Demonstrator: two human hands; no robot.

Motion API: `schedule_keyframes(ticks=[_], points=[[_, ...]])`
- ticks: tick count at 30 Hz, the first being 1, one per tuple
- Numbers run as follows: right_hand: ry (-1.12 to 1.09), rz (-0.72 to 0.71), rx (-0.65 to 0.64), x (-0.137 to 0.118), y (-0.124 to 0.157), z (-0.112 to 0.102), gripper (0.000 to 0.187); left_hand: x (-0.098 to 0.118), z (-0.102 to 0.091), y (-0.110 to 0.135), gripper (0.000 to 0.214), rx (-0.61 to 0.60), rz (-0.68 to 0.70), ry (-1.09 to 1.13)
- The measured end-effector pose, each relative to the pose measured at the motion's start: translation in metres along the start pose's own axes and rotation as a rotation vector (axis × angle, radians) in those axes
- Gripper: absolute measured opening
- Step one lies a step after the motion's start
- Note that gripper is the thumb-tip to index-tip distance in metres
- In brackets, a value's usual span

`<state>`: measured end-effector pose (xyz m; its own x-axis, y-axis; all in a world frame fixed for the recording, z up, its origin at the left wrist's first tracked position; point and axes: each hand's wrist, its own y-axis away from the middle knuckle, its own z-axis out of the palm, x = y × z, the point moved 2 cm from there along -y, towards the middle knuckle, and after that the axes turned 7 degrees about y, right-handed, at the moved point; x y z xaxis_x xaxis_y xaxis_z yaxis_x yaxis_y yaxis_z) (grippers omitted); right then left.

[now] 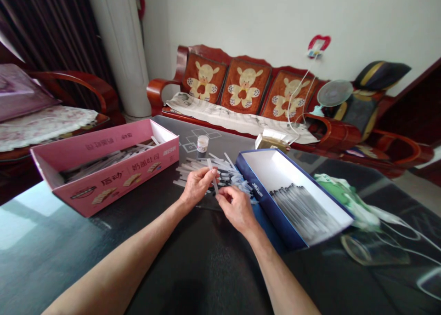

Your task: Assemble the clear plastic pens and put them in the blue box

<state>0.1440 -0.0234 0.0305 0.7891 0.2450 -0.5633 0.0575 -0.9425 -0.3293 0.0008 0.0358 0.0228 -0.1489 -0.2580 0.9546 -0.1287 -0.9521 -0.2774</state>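
Nearest, bare forearms reach over the dark glossy table to two hands that stand close but apart, linked by one slim, pale tube. The right hand pinches its lower end; the left hand has it between thumb and fingers higher up, so it slants between them. I'd keep that grip light, fingertips only, since such a thin piece would probably bend if squeezed, and keep both ends in line. Just past the fingers lies a loose heap of similar tubes; steady wrists should avoid scattering it. The blue box, holding dark-tipped tubes, sits at right, the pink box at left, a small jar beyond, then a cushioned wooden bench.
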Motion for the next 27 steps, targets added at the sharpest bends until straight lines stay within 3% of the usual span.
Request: schedule_keyframes(ticks=[2,4,8,11,13,15,18,21,24,27], points=[[0.020,-0.018,-0.066,-0.002,0.005,0.005,0.012,0.000,-0.001,-0.004,0.045,0.026,-0.038,0.155],[0.119,-0.042,-0.148,-0.002,0.010,0.006,0.012,0.001,-0.008,-0.009,0.047,0.095,0.005,0.170],[0.344,-0.085,-0.276,-0.003,0.016,0.003,0.010,-0.001,-0.024,-0.017,0.046,0.155,0.135,-0.032],[0.333,-0.090,-0.267,-0.002,0.015,0.001,0.015,-0.008,-0.031,-0.017,0.037,0.231,0.162,-0.168],[0.197,-0.049,-0.212,0.002,0.011,-0.004,0.013,-0.010,-0.033,-0.015,0.034,0.305,0.198,-0.266],[-0.074,0.051,-0.178,0.010,0.005,-0.010,0.013,-0.010,-0.032,-0.012,0.034,0.327,0.224,-0.364],[-0.639,0.238,-0.113,0.022,-0.002,-0.016,0.014,-0.010,-0.022,-0.005,0.035,0.173,0.245,-0.515],[-1.089,0.329,-0.004,0.026,-0.006,-0.016,0.026,-0.013,-0.009,0.002,0.033,-0.003,0.371,-0.606],[-1.271,0.345,0.115,0.025,-0.007,-0.012,0.036,-0.018,-0.001,0.007,0.031,-0.095,0.476,-0.634],[-1.297,0.377,0.292,0.029,-0.008,-0.009,0.026,-0.023,0.003,0.008,0.028,-0.132,0.495,-0.689]])
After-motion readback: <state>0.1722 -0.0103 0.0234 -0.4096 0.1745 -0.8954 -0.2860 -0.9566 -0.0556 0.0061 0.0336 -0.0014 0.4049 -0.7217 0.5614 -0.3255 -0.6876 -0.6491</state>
